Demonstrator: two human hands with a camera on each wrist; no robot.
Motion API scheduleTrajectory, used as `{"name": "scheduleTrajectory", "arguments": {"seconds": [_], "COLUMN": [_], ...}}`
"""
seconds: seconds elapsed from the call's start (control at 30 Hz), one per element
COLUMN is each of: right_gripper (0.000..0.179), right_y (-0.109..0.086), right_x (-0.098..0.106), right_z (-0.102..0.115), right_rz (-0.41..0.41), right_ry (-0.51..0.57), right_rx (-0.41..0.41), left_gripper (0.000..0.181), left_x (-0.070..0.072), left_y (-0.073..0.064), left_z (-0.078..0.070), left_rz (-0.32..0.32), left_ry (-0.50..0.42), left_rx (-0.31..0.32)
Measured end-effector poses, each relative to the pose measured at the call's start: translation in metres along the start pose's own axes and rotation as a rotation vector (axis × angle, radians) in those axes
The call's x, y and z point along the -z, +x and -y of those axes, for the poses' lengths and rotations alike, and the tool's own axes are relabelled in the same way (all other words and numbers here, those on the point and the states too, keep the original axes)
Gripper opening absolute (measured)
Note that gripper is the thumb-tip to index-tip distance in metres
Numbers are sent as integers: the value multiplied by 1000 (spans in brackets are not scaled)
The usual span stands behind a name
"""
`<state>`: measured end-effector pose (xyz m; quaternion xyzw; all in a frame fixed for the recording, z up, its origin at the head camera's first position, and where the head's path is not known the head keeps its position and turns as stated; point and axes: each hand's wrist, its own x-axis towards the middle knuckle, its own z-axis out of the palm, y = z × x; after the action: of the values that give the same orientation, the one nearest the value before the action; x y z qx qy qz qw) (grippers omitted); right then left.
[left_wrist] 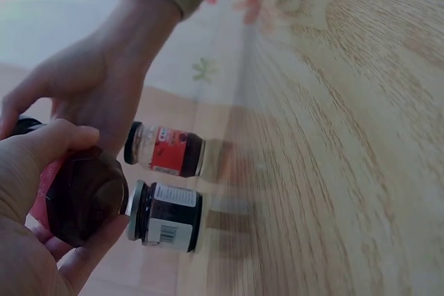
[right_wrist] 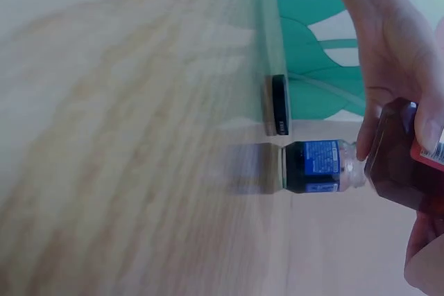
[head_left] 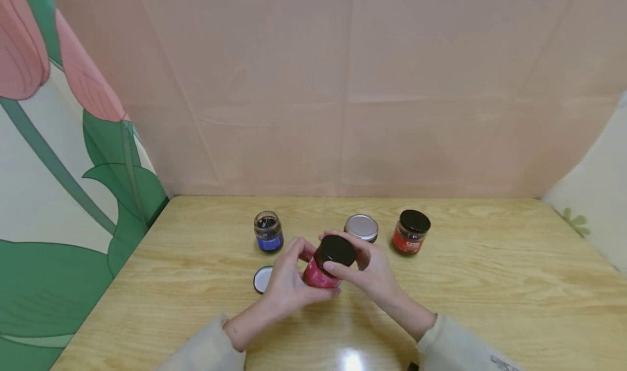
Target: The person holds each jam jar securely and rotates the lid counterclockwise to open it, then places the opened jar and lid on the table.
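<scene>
A jar with a pink-red label (head_left: 319,276) and a black lid (head_left: 337,249) is held up over the table, tilted, between both hands. My left hand (head_left: 289,284) grips the jar's body, thumb below and fingers on the far side. Around the lid curl the thumb and fingers of my right hand (head_left: 374,270). In the left wrist view the jar's dark base (left_wrist: 90,199) faces the camera. Just left of the left hand, a loose lid (head_left: 263,279) lies with its white inside up. Behind it stands a lidless jar with a blue label (head_left: 269,242).
Beyond the right hand stands a jar with a silver lid (head_left: 361,227), partly hidden by that hand. To its right is a black-lidded jar with a red label (head_left: 410,232). The wooden table (head_left: 490,284) ends at a pinkish cloth backdrop (head_left: 343,88).
</scene>
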<state>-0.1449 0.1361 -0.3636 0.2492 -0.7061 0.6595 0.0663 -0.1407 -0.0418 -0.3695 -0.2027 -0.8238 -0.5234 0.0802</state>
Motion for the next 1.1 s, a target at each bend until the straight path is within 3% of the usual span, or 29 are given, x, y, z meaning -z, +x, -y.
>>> {"name": "scheduleTrajectory", "arguments": {"seconds": [0.23,0.47,0.8,1.1], "right_gripper": [47,48,45,42], "right_y": [-1,1,2,2], "right_x": [3,8,10,12], "right_z": [-3,-3,2,2], "right_rz": [78,160,141,108], "right_ry": [67,114,54,30], "right_rx": [-35,4,0,1], "left_gripper": [55,56,56,57], "left_x": [1,5,8,9], "left_y": [0,-1,1,2], "left_z": [2,4,5,5], "left_rz": [21,67,83,81], "left_ry": [-16,-67,-56,-68], "left_rx": [12,24,7,36]}}
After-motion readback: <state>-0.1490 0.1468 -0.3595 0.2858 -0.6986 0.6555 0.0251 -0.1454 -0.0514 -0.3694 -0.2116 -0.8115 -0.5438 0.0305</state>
